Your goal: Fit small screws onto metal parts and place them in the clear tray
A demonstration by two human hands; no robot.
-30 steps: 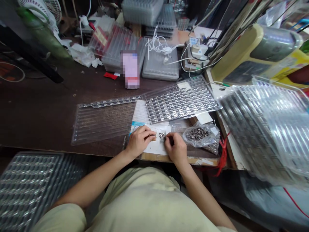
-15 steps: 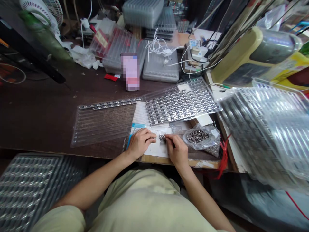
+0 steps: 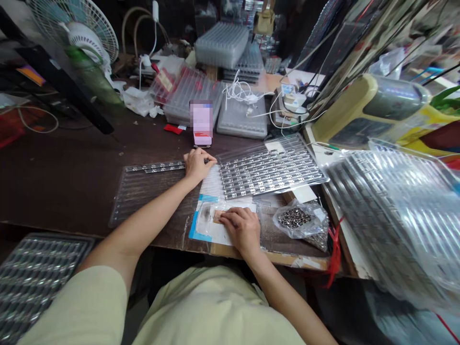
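My left hand [image 3: 197,166] reaches over the far right corner of the left clear ribbed tray [image 3: 147,203]. Its fingers are closed on a small dark metal part [image 3: 206,161], beside the rows of metal parts [image 3: 163,166] along the tray's far edge. On the white work pad [image 3: 223,235] with blue tape, my right hand [image 3: 245,229] has its fingertips pressed together at a small brown patch [image 3: 217,216]. What those fingertips hold, if anything, is hidden. A second clear tray [image 3: 269,170], filled with rows of metal parts, lies just to the right of my left hand.
An open plastic bag of small metal pieces [image 3: 295,218] sits right of the pad. Stacked clear trays [image 3: 391,215] rise at the right. A phone [image 3: 201,123] stands at the back, near white cables [image 3: 239,91]. More filled trays [image 3: 39,282] are low at left.
My left hand has moved from the pad up to the left tray's far edge. My right hand has shifted left across the pad. The camera view has tilted up slightly.
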